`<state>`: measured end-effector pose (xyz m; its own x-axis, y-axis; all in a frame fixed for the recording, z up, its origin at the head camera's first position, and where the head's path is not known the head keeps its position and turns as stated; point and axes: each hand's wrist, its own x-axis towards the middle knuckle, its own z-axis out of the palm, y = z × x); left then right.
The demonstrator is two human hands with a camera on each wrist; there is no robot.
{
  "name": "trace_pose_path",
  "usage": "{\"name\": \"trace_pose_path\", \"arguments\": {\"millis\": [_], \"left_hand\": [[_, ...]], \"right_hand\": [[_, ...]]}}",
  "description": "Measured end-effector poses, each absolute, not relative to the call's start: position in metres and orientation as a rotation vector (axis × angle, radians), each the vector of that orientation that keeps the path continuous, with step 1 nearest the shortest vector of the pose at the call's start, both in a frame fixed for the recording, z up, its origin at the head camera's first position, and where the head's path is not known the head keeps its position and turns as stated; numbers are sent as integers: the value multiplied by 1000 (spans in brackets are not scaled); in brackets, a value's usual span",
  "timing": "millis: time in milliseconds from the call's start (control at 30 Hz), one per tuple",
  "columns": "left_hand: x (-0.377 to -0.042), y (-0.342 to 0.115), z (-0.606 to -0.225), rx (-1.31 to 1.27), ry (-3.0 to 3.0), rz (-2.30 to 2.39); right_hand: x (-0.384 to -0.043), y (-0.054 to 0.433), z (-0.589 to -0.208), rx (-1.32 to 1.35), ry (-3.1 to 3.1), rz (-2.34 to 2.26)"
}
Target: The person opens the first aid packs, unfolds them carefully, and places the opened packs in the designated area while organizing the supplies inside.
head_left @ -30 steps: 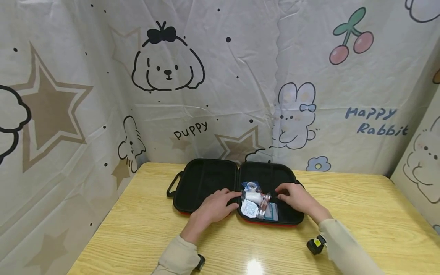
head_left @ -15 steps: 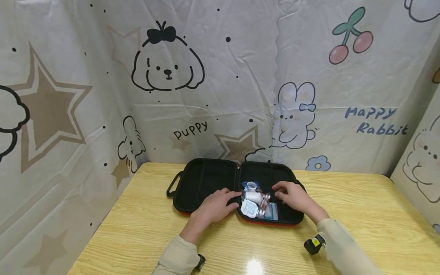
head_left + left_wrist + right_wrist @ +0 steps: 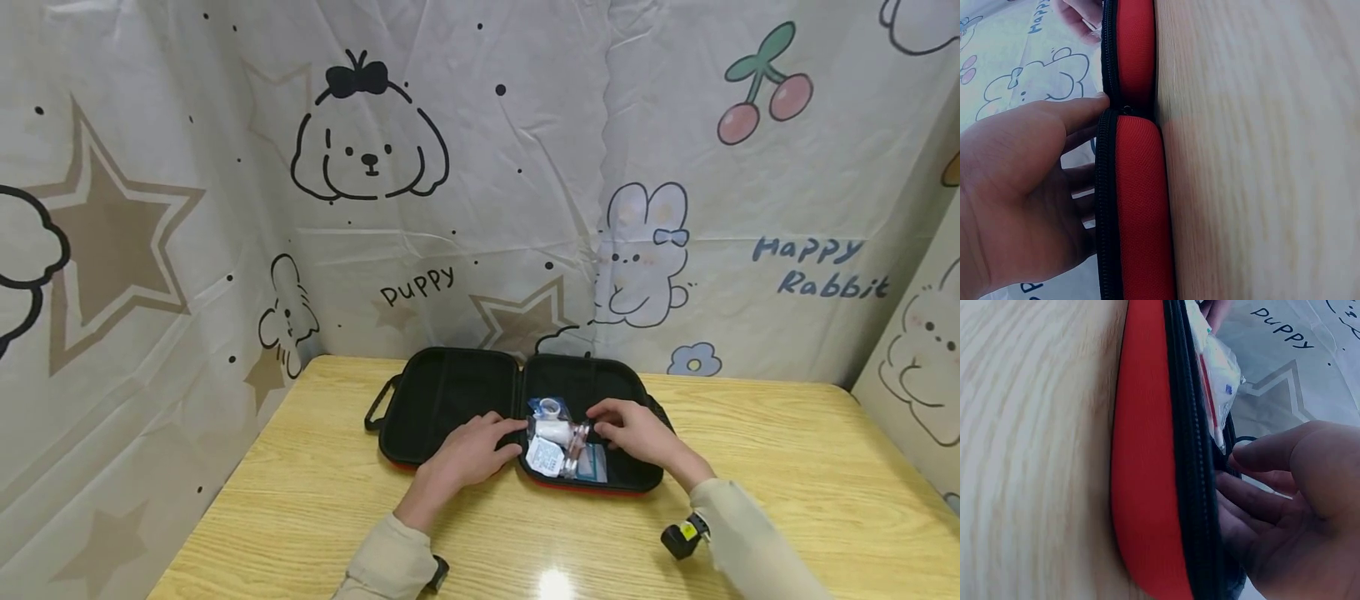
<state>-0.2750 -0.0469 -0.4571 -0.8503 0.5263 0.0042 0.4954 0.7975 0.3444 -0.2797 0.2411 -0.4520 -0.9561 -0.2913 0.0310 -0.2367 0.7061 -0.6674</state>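
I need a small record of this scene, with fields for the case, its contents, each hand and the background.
case: open flat on the wooden table; red outside, black inside
contents: in the right half, white ring, white roll, white packet, thin sticks, teal-edged packet
left hand: outstretched near where the halves meet
right hand: bent over the right half; whether it holds anything is unclear
background: pale printed cloth
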Motion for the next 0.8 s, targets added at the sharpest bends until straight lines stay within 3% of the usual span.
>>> {"name": "trace_pose_path", "arguments": {"millis": [233,800], "left_hand": [[-276,-48,-457,826,2892,514],[-276,-48,-456,807,2877,512]], "right_hand": [[-280,239,-447,-514,3032,-913],[-288,221,-455,-793,2783,-1013]]}}
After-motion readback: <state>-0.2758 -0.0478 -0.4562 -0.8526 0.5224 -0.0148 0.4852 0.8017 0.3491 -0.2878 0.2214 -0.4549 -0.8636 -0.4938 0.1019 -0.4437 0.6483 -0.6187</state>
